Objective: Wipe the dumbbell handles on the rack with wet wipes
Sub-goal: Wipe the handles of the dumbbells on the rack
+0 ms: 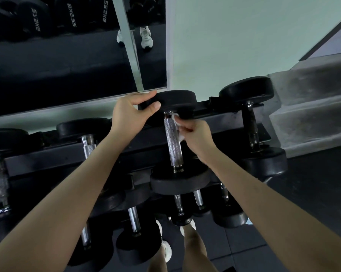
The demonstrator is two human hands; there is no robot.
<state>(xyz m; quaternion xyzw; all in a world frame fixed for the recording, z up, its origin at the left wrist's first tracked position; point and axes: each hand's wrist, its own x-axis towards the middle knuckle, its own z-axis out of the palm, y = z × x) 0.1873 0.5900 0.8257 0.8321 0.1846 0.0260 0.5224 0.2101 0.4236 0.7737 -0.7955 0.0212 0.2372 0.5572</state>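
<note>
My left grip (130, 112) was clamped on the dumbbell (179, 183) at its far black head, thumb on the near face, fingers curled over the top edge. The dumbbell lay on the top tier of the rack (67, 156), end-on to me, its other head nearest me. My right grip (195, 138) was closed on the wipe (175, 116), a crumpled white wad pinched in the fingers and pressed to the right side of the handle (172, 142), up near the far head. White bits of the wipe showed above and below my fingers. The handle was knurled silver metal, bare along its lower half. To the right sat another dumbbell (251, 124) with a dark handle, apart from my hand. To the left, a silver-handled dumbbell (89, 148) lay partly behind my left forearm. There were lower dumbbells (134, 218) on the tier beneath. A mirror (57, 71) stood behind the rack, a pale wall (244, 36) beside it, dark floor (313, 203) below.
</note>
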